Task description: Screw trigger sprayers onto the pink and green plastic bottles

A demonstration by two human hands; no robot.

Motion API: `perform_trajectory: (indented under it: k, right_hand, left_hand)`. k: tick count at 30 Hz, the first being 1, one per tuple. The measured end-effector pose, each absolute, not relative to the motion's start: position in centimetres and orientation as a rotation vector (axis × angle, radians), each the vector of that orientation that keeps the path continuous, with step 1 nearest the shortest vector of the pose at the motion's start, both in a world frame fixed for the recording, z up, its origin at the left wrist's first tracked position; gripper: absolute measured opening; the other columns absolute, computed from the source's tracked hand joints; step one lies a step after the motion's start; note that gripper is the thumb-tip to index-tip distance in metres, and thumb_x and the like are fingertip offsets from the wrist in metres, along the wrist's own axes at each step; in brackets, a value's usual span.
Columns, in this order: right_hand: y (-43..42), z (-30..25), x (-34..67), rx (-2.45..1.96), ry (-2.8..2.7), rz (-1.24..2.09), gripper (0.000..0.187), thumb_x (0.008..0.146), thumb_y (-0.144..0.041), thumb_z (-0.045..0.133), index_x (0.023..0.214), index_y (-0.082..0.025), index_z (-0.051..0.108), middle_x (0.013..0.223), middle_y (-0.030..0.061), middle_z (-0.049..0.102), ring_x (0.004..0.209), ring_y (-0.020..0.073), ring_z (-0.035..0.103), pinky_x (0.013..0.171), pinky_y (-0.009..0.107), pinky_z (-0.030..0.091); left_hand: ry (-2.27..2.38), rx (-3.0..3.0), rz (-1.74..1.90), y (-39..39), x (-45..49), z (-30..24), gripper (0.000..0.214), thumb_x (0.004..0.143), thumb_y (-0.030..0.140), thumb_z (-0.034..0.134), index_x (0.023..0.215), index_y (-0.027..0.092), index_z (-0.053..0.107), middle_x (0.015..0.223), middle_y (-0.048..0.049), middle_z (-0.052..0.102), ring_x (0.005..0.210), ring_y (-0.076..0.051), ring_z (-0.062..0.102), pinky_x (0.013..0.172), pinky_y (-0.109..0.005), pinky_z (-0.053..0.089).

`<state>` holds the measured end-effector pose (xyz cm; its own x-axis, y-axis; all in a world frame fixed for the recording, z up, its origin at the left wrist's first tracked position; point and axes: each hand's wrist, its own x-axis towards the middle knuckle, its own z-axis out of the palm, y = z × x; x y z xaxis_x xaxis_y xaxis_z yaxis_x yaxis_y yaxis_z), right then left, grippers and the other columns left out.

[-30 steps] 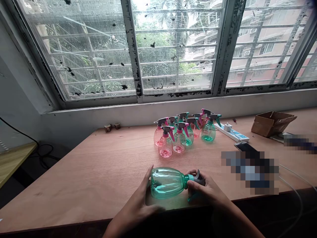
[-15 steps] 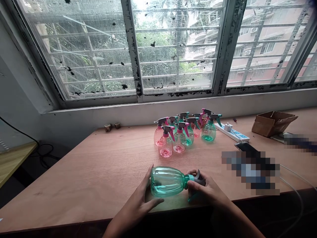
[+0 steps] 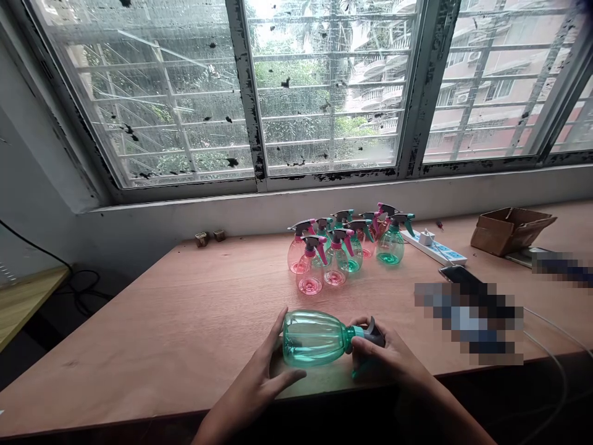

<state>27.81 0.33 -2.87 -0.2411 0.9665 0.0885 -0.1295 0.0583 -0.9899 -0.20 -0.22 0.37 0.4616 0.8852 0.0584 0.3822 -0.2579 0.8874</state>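
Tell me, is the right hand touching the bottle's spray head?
Touching. The head view shows the right hand closed around the green bottle's grey spray head.

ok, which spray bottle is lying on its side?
The green bottle at the near edge, between left hand and right hand; the grouped bottles behind all stand upright.

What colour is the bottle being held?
See-through green bottle, grey spray top, in the head view.

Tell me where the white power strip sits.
In the head view, the white power strip lies right of the upright spray bottles, left of the cardboard box.
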Motion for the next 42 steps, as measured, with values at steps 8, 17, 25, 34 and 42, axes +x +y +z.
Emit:
perform_trajectory:
  k: [8, 17, 25, 34, 42]
  right_hand:
    - [0.06, -2.53, 27.74, -0.912, -1.332, 1.41, 0.04, 0.082, -0.046, 0.075, 0.102, -0.016, 0.057, 0.073, 0.0022, 0.072, 0.064, 0.0185, 0.067, 0.064, 0.031, 0.054]
    - [0.15, -2.56, 27.81, -0.909, -1.346, 1.408, 0.039, 0.082, -0.045, 0.076, 0.101, -0.016, 0.058, 0.071, 0.0017, 0.072, 0.063, 0.0172, 0.066, 0.063, 0.028, 0.053]
    - [0.09, -2.59, 27.82, -0.912, -1.357, 1.412, 0.038, 0.083, -0.045, 0.075, 0.101, -0.016, 0.058, 0.071, 0.0024, 0.072, 0.063, 0.0177, 0.067, 0.063, 0.029, 0.053]
    - [0.34, -2.85, 27.89, -0.909, -1.356, 1.399, 0.038, 0.083, -0.046, 0.074, 0.1, -0.016, 0.057, 0.073, 0.0033, 0.073, 0.062, 0.0183, 0.067, 0.062, 0.029, 0.053]
    - [0.07, -2.48, 27.66, -0.917, -1.378, 1.402, 0.036, 0.084, -0.045, 0.073, 0.1, -0.016, 0.058, 0.076, 0.0044, 0.073, 0.064, 0.0185, 0.067, 0.063, 0.03, 0.054]
  left_hand:
    - [1.082, 1.824, 0.736, -0.28, -0.12, 0.34, 0.096, 0.089, 0.034, 0.067, 0.158, 0.027, 0.0, 0.166, -0.0061, 0.016, 0.152, -0.03, 0.011, 0.124, -0.049, 0.01]
    - [1.05, 1.838, 0.758, -0.13, 0.11, 0.58, 0.09, 0.089, 0.032, 0.067, 0.158, 0.031, 0.007, 0.164, -0.004, 0.025, 0.15, -0.029, 0.021, 0.124, -0.047, 0.016]
    - [1.034, 1.827, 0.737, -0.03, -0.29, 0.17, 0.086, 0.094, 0.045, 0.058, 0.158, 0.025, 0.003, 0.166, -0.0063, 0.017, 0.152, -0.029, 0.013, 0.124, -0.044, 0.014]
    - [1.014, 1.796, 0.782, -0.05, -0.02, 0.18, 0.084, 0.092, 0.036, 0.064, 0.158, 0.029, 0.011, 0.163, -0.0043, 0.026, 0.149, -0.029, 0.025, 0.124, -0.046, 0.017]
    - [1.053, 1.827, 0.782, -0.44, -0.03, 0.25, 0.097, 0.087, 0.035, 0.069, 0.158, 0.03, 0.002, 0.164, -0.0048, 0.024, 0.151, -0.031, 0.018, 0.124, -0.047, 0.014]
